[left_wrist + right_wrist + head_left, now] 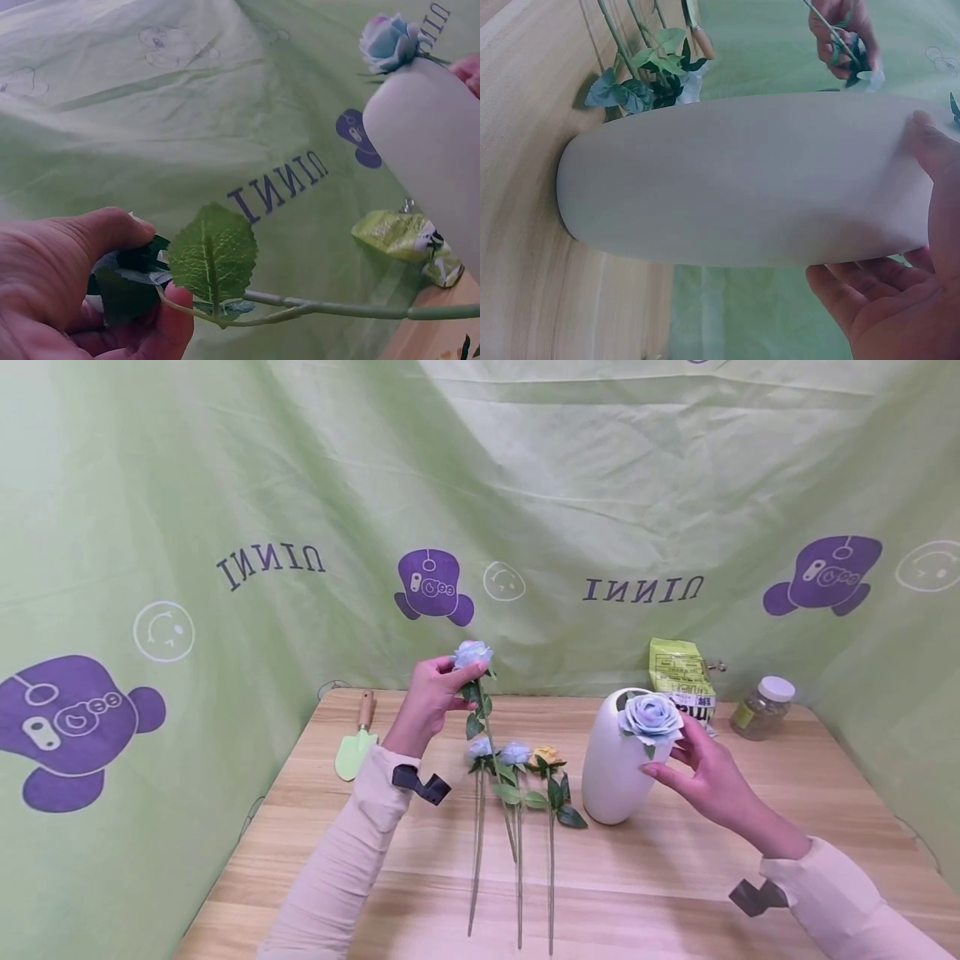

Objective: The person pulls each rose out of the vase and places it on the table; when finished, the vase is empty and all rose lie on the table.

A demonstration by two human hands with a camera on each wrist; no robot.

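My left hand pinches a pale blue artificial rose just under its bloom. Its leafy stem slants down over the flowers on the table. To the right a white vase stands on the table, and another blue rose sits in its mouth, leaning over the rim. My right hand holds the vase near the top, thumb on one side and fingers on the other. Between the hands lie two blue roses and a yellow rose, stems pointing toward me.
A trowel with a wooden handle lies at the back left of the wooden table. Behind the vase stand a green bag and a white-lidded clear jar. Green printed cloth hangs around the table.
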